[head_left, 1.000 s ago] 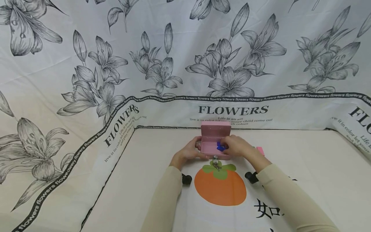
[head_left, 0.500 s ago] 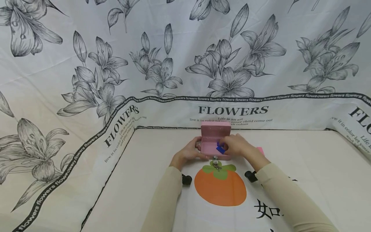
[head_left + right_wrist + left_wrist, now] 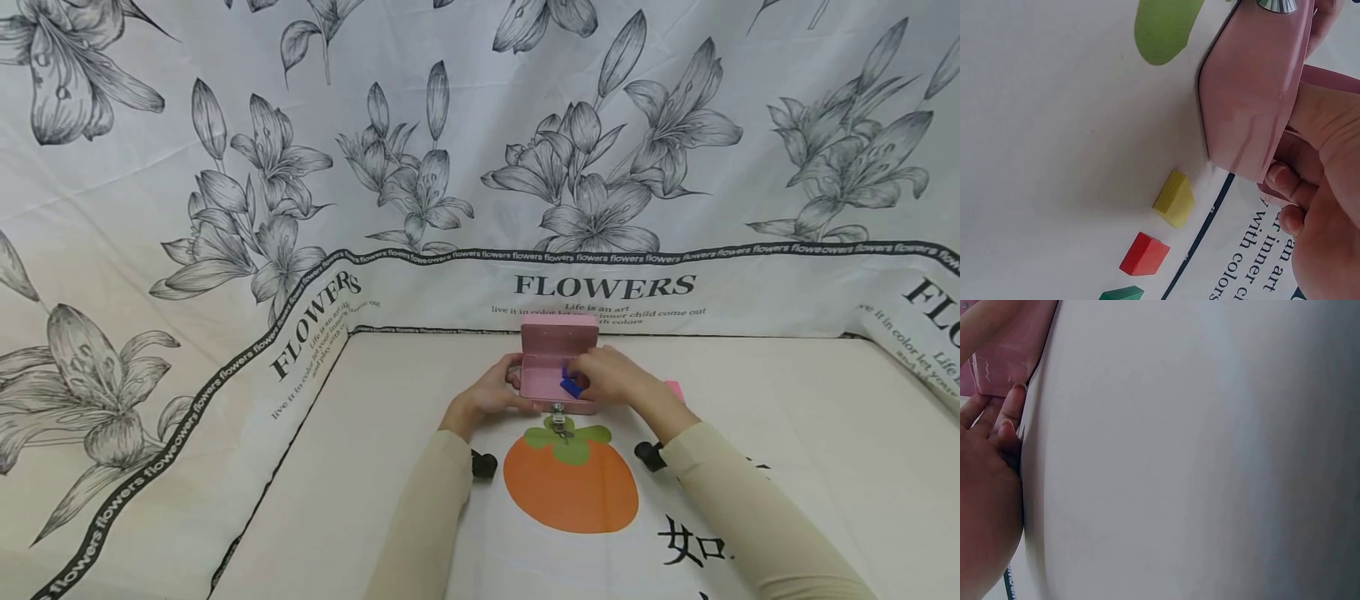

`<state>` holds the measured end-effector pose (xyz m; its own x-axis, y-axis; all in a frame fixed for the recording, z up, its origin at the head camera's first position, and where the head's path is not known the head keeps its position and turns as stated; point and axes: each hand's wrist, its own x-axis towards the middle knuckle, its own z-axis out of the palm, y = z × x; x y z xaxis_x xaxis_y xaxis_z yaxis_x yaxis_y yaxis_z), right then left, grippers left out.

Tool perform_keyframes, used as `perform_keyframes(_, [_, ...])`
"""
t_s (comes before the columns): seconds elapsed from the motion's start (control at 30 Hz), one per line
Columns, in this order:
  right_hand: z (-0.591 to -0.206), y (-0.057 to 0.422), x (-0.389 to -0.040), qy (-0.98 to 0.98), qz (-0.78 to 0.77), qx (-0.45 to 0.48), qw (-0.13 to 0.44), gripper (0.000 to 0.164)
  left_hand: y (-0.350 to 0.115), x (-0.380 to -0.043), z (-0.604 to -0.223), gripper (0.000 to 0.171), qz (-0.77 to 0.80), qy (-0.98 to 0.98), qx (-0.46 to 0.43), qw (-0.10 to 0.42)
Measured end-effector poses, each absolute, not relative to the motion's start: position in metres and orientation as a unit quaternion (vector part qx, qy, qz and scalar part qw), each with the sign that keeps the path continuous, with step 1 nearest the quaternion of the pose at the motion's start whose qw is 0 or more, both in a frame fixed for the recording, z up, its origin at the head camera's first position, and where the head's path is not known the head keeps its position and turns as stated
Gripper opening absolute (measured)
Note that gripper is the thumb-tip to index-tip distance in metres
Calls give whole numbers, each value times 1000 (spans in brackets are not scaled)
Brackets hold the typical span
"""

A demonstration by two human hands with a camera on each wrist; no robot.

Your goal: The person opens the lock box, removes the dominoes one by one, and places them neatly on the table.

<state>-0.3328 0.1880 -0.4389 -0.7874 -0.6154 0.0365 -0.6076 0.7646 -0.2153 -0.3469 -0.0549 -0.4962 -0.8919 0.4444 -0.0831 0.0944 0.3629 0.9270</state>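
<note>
A pink metal box [image 3: 540, 380] stands with its lid [image 3: 558, 340] raised, a silver padlock [image 3: 558, 417] hanging at its front. My left hand [image 3: 487, 388] grips the box's left end, thumb along the front; the left wrist view shows fingertips [image 3: 1015, 394] against its corner. Reaching in over the right side, my right hand [image 3: 611, 377] pinches a blue block [image 3: 571, 388] inside the box. The right wrist view has the right hand [image 3: 1329, 194] at the rim, some fingers outside the box; the blue block is hidden there.
Beside the box's right end lie a yellow block [image 3: 1175, 200], a red block [image 3: 1144, 254] and a green block [image 3: 1122, 294]. A pink block [image 3: 674, 389] shows behind the right wrist. A flower-printed cloth [image 3: 420, 287] rises behind the table.
The blue block has turned slightly in my right hand, and that hand has shifted a little. My left hand and the box stay in place.
</note>
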Motion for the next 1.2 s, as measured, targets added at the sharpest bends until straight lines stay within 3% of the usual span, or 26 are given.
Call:
perform_keyframes(0.5, [-444,178,-338,929,-147,-336,53,14,-54,-347,-497,99,536,812,164,163])
perform_keyframes(0.93, [-446,176,-342,920,-187,-335,81,29,-54,-347,-496,99,534,814,157,164])
perform_keyframes(1.2, [-444,170,-343,918,-196,-331,100,25,-55,-348,-497,101,539,810,162,165])
